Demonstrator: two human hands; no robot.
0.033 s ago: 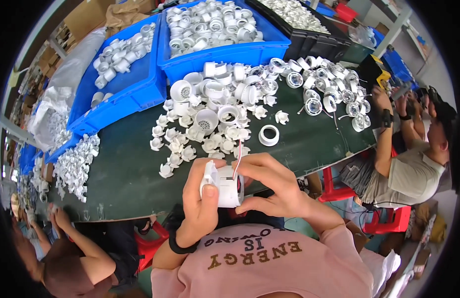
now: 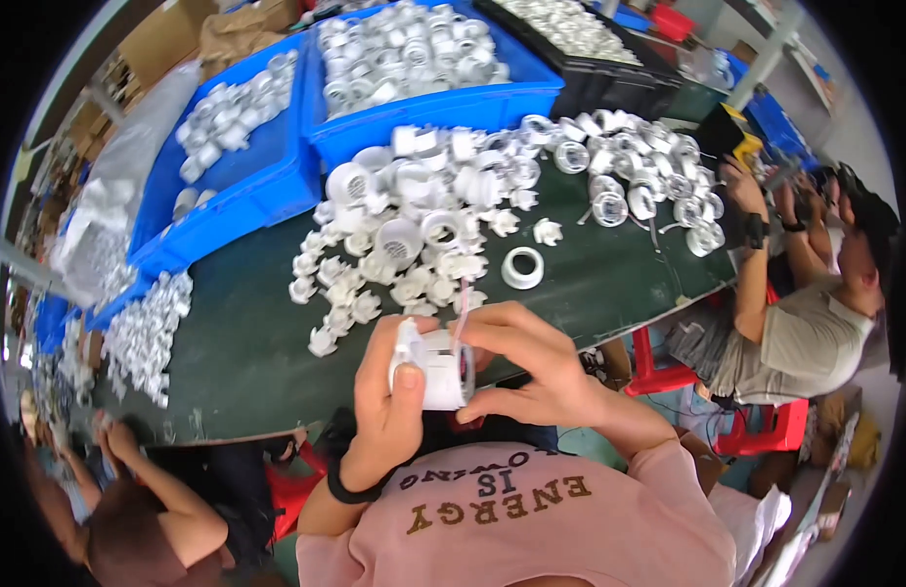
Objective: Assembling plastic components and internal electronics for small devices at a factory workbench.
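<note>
Between my two hands, close to the table's near edge, is a white cylindrical plastic housing (image 2: pixel 439 377). My left hand (image 2: pixel 386 396) grips its left end, the thumb lying along a flat white flange. The fingers of my right hand (image 2: pixel 526 362) are closed round the other end, where a clear rim shows. A thin pale and reddish wire (image 2: pixel 463 305) rises from the housing beside my right fingertips. What lies inside the housing is mostly hidden. Beyond my hands, a white ring (image 2: pixel 522 267) rests apart on the green table, near a heap of small white clawed parts (image 2: pixel 340 293).
Blue bins (image 2: pixel 433 108) of white parts and a black bin (image 2: pixel 619 83) line the table's far side. Round parts with clear lenses (image 2: pixel 609 205) lie to the right, small white pieces (image 2: pixel 150 338) to the left. People sit at both sides, near red stools (image 2: pixel 658 367).
The whole scene has shifted slightly left in the picture and is a little blurred. Both hands keep the same hold on the white housing.
</note>
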